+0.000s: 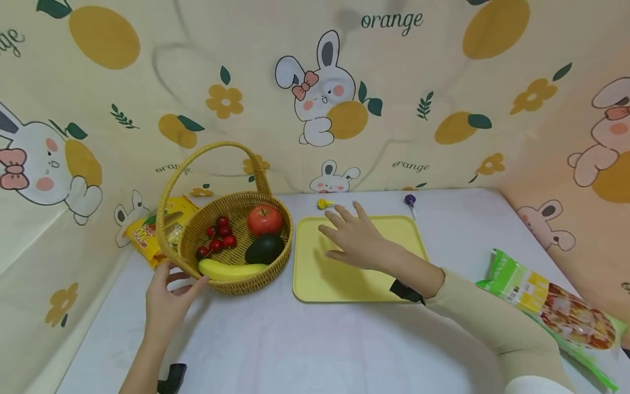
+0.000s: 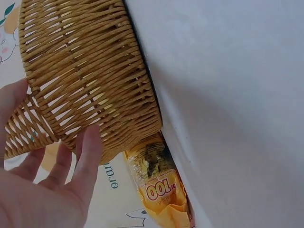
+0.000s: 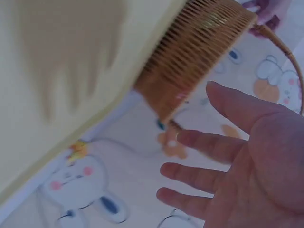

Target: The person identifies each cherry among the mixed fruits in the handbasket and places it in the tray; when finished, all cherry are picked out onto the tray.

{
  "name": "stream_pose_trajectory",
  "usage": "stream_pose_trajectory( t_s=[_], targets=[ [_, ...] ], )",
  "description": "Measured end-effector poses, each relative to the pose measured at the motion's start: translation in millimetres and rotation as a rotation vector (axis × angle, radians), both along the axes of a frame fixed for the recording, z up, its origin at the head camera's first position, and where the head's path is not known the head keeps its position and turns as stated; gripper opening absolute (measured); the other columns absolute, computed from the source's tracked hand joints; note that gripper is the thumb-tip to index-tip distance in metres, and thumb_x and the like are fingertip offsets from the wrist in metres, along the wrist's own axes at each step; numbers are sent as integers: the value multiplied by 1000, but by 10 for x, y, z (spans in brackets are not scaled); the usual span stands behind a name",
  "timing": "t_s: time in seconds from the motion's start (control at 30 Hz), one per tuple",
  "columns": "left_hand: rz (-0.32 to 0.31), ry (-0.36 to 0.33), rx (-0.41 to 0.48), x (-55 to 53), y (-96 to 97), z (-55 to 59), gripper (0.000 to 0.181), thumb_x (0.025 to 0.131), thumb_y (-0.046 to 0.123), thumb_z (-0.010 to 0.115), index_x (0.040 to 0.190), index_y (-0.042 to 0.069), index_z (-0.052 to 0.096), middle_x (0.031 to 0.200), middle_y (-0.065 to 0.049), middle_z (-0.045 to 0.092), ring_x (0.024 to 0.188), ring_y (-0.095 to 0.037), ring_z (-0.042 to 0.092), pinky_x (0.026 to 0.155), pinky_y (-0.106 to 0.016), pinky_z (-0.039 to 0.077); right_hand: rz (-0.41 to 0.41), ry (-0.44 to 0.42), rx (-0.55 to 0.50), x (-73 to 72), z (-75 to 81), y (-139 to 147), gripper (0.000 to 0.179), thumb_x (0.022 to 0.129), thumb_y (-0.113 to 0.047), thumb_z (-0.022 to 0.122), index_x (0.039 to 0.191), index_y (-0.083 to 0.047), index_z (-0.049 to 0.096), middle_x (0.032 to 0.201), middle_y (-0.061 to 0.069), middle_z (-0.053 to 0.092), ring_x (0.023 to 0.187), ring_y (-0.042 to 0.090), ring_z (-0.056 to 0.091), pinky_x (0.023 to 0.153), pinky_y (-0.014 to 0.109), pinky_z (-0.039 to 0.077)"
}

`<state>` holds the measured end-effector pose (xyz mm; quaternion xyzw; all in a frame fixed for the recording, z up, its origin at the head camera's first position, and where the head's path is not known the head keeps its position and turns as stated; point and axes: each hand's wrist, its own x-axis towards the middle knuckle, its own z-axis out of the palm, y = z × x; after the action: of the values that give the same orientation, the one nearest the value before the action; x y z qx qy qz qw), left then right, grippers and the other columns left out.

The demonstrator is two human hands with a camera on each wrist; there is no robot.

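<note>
Holding basket (image 1: 253, 284) near its handle (image 1: 262, 180) with left grip (image 1: 164, 303), nothing in spread right grip (image 1: 359, 242). Probably light, kinda springy, tippy with fruit (image 1: 264, 220) aboard; best lifted by handle top.

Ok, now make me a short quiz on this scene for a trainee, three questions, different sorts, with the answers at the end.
1. Which hand is touching the wicker basket?
2. True or false: the right hand is above the yellow tray, holding nothing.
3. Which of these in the basket lies nearest the person? A: cherries. B: banana. C: red round fruit.

Key:
1. The left hand.
2. True.
3. B.
</note>
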<state>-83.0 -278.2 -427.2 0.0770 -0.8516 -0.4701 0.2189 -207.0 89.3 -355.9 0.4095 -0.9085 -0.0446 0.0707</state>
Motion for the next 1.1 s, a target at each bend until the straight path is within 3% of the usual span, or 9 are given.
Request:
stream_pose_trajectory(
  t_s=[0.13, 0.23, 0.33, 0.43, 0.57, 0.63, 0.87, 1.1],
  targets=[
    [0, -8, 3, -5, -5, -13, 59, 80, 2, 84, 130, 2, 53, 126, -2, 51, 99, -2, 54, 72, -7, 55, 104, -123, -130, -136, 207, -398, 50, 95, -38, 69, 136, -11, 60, 142, 15, 53, 133, 34, 47, 111, 56, 41],
    [5, -12, 0, 5, 3, -19, 58, 80, 2, 84, 128, 1, 53, 125, -1, 49, 100, -3, 53, 71, -6, 55, 202, -329, -270, -274, 376, -784, 46, 97, -29, 68, 136, -6, 59, 136, 11, 58, 125, 27, 53, 105, 40, 49],
    [-3, -4, -10, 14, 15, -19, 58, 80, 2, 84, 128, 1, 52, 124, 0, 49, 100, -3, 52, 71, -6, 55, 295, -553, -348, -440, 468, -1206, 44, 98, -20, 66, 138, -4, 56, 137, 10, 58, 127, 22, 53, 107, 28, 47],
    [-16, 5, -10, 12, 26, -20, 57, 80, 0, 83, 127, 0, 51, 123, 1, 48, 101, -3, 52, 71, -5, 55, 331, -751, -368, -585, 462, -1609, 44, 98, -11, 65, 139, -1, 53, 140, 10, 56, 131, 22, 50, 106, 22, 46],
    [-35, 5, 24, -2, 38, -35, 58, 82, -2, 80, 130, -1, 49, 123, 2, 45, 104, -5, 51, 71, -7, 56, 287, -989, -418, -676, 314, -2011, 46, 94, 0, 65, 139, 0, 53, 140, 13, 54, 129, 25, 50, 91, 17, 53],
    [-40, 6, 42, -10, 37, -41, 57, 82, -3, 79, 131, -1, 48, 124, 1, 45, 105, -7, 51, 71, -8, 57, 256, -1067, -428, -693, 215, -2148, 47, 93, 1, 67, 138, 1, 54, 138, 16, 55, 126, 24, 53, 84, 17, 55],
    [-31, -3, 60, -14, 44, -62, 53, 84, -1, 79, 128, -3, 49, 123, -1, 46, 107, -10, 50, 73, -8, 57, 205, -1143, -378, -736, -6, -2374, 44, 91, 1, 69, 135, 2, 58, 133, 21, 59, 107, 18, 58, 94, 38, 57],
    [-55, 24, 71, 3, 35, -49, 54, 84, -2, 78, 129, -5, 49, 124, -7, 46, 108, -11, 50, 74, -10, 57, 123, -1140, -281, -788, -85, -2431, 42, 92, 1, 68, 133, 1, 60, 128, 13, 61, 80, 14, 48, 80, 41, 55]
  ],
)
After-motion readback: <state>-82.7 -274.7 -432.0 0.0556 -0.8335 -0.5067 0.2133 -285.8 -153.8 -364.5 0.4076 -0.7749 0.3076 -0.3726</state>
